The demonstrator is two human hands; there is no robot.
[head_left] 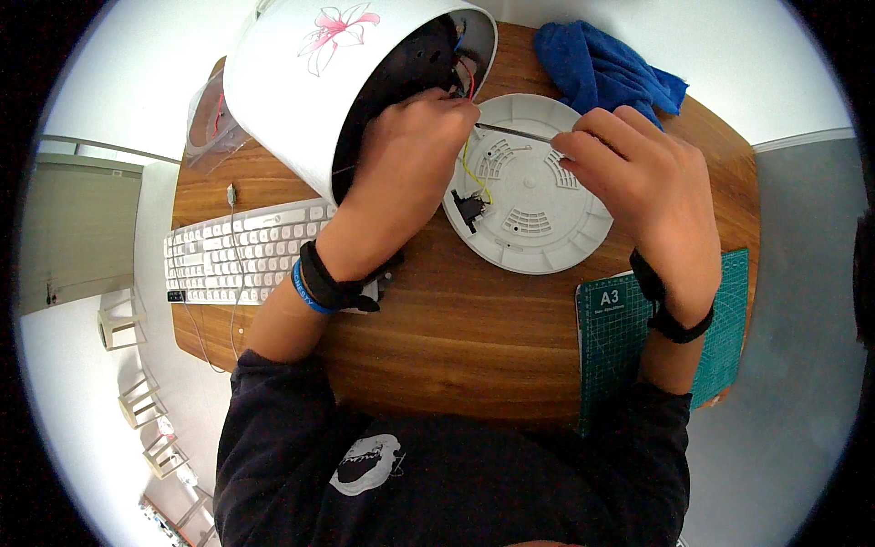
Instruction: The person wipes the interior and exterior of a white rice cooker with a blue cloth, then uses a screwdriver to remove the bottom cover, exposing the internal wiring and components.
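Note:
A white appliance housing [283, 100] with a pink flower print lies on its side, its dark open underside turned to the right. My left hand [415, 137] reaches to that opening, fingers closed near the red wire [470, 78]; what they hold is hidden. In my right hand [638, 173] is a slim screwdriver [515, 133], its metal shaft pointing left toward my left fingertips. Below the shaft sits the round white base cover [531, 223], with vent slots and a small black socket part [470, 211]. A yellow-green wire [476, 173] runs up from near this part.
A white keyboard [246, 251] and a thin cable [234, 301] lie on the left of the wooden table [456, 356]. A clear plastic container [211, 128] stands behind the keyboard. A blue cloth [602, 68] is at the back right, a green cutting mat [611, 337] at the front right.

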